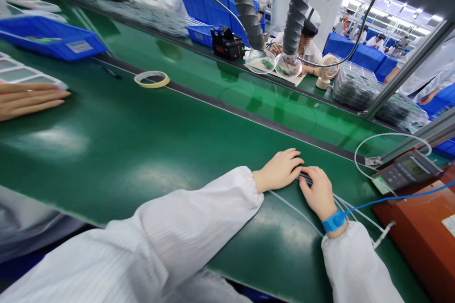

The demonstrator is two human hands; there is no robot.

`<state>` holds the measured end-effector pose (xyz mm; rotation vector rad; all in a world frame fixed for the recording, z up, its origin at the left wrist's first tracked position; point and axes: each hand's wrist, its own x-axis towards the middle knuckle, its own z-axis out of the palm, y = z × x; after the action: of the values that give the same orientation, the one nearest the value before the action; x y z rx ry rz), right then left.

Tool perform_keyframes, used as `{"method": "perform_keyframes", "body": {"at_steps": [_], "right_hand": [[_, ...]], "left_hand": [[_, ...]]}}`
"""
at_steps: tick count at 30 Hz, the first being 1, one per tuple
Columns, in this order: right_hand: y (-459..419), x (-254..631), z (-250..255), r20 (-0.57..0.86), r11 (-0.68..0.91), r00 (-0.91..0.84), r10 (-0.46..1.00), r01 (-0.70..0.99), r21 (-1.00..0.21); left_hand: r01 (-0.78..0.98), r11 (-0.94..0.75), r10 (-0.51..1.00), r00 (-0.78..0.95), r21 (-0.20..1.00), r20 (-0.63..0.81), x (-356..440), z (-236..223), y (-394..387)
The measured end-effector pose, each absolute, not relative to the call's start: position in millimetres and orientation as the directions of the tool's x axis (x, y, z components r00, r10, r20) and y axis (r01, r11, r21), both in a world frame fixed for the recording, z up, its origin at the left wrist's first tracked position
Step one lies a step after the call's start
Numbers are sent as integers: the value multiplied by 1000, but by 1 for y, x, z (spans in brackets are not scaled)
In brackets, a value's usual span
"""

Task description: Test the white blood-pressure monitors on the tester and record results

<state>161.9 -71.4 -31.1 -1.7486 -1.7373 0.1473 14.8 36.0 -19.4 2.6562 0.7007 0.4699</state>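
Note:
My left hand [279,169] and my right hand [319,191] lie side by side on the green belt [142,151], fingertips meeting over a thin bundle of dark cables [304,179]. Both hands have their fingers curled down, pinching or pressing the cables. Thin white wires [295,210] run from under my hands toward the right. A blue wrist strap [334,221] circles my right wrist, and its blue cord leads off right. Both arms wear white sleeves.
A co-worker's hand [28,99] rests flat at the left edge beside trays. A tape roll [151,79], blue bins [50,38], a black device [227,43], two fume hoses [249,9], a small fan [327,72], a meter [408,170] on an orange box [423,232] surround the belt. Other people work beyond.

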Motion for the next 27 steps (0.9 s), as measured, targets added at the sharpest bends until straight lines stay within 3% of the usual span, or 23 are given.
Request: {"method": "perform_keyframes", "body": {"at_steps": [27], "right_hand": [[-71, 163, -31, 336, 80, 112, 935, 858, -508]], "left_hand": [[392, -826, 514, 818, 404, 258, 15, -23, 37]]}}
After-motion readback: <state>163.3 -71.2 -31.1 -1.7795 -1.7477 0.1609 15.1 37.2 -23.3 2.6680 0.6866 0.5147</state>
